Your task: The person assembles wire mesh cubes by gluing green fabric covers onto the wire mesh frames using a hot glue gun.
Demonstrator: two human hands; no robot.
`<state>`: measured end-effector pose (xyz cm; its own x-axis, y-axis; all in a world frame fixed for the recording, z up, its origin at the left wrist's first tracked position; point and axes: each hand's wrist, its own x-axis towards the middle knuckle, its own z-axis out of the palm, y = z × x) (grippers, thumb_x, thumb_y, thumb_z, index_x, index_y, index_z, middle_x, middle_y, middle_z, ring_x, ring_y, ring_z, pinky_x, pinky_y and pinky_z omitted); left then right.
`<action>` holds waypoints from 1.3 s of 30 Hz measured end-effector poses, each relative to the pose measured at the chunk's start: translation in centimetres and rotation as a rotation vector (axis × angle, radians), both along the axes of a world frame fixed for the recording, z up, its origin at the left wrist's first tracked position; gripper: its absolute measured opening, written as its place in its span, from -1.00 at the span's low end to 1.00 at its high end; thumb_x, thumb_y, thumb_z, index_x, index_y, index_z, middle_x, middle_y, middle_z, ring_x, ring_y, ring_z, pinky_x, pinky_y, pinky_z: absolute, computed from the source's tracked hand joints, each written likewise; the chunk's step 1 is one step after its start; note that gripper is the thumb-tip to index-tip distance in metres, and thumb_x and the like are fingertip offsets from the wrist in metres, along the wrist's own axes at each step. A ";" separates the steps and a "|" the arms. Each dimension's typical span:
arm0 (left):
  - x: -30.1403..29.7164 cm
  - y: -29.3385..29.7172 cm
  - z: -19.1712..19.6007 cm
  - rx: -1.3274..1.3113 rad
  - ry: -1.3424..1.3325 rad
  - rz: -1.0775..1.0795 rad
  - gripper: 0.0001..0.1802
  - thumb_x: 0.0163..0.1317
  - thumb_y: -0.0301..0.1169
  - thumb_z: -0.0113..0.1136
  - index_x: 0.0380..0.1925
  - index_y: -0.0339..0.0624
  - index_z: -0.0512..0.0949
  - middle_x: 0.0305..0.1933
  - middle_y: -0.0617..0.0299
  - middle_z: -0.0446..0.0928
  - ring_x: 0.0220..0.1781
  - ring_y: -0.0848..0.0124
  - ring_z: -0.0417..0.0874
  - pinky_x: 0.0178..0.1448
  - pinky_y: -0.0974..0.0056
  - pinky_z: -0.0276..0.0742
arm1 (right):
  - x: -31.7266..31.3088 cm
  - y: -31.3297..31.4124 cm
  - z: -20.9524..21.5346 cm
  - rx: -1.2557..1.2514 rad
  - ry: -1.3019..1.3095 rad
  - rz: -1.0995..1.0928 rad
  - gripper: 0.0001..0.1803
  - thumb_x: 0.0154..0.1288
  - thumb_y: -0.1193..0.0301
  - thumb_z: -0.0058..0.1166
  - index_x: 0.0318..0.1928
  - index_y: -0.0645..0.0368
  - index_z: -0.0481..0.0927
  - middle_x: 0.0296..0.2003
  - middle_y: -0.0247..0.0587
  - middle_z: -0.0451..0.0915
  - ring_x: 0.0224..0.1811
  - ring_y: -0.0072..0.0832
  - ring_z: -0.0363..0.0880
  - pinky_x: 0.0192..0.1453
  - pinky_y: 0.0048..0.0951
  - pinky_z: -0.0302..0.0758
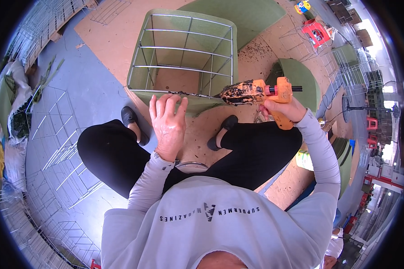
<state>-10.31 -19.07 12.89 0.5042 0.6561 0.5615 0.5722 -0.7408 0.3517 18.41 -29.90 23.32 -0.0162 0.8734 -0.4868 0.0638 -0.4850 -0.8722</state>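
An orange hot glue gun [244, 93], smeared with dark glue around its front, is in my right hand [286, 110]. Its tip points left, at the near edge of a wire frame [186, 47] lined with green matting [179, 14]. A black glue stick [296, 88] sticks out of the gun's back. Dark glue [184, 93] runs along the near wire, where the matting meets it. My left hand [168, 121] has its fingers stretched out, the tips at that same edge, left of the gun. Whether they press on the matting, I cannot tell.
Brown board [104, 50] lies under the frame, with dark scraps [258, 50] on it. Green sheets [256, 20] and a curved green piece [296, 80] lie beyond and to the right. Bare wire frames [54, 125] stand left. A red stool [316, 33] is at the far right.
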 end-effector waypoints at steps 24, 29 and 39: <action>0.9 -0.4 0.1 -0.017 -0.055 -0.068 -0.68 -0.17 -0.61 0.23 -0.31 -0.15 0.63 -0.24 0.25 0.48 -0.05 0.23 0.48 0.23 -0.09 0.32 | 1.6 -1.8 2.3 -0.078 -0.146 -0.024 -0.76 0.26 0.28 0.16 -0.30 0.20 0.48 -0.49 -0.36 0.48 -0.49 -0.62 0.46 -0.36 -0.55 0.46; 1.1 -0.8 0.3 -0.017 -0.040 -0.136 -0.65 -0.19 -0.62 0.22 -0.28 -0.17 0.61 -0.21 0.23 0.47 0.01 0.21 0.46 0.25 -0.10 0.30 | 1.8 -2.0 2.6 -0.114 -0.206 -0.012 -0.72 0.24 0.23 0.18 -0.32 0.20 0.50 -0.50 -0.38 0.48 -0.50 -0.64 0.45 -0.36 -0.57 0.45; 2.2 -1.5 -0.6 -0.021 -0.051 -0.219 -0.67 -0.11 -0.46 0.14 -0.24 -0.25 0.56 -0.16 0.17 0.44 0.08 0.19 0.43 0.30 -0.12 0.21 | 2.4 -1.8 2.5 -0.082 -0.284 -0.019 -0.73 0.27 0.22 0.15 -0.34 0.17 0.49 -0.53 -0.42 0.46 -0.52 -0.67 0.44 -0.38 -0.59 0.41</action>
<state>-8.15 -20.57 12.30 0.6072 0.5463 0.5770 0.3799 -0.8374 0.3930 20.81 -31.74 25.80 0.1466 0.8297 -0.5385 0.2900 -0.5566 -0.7786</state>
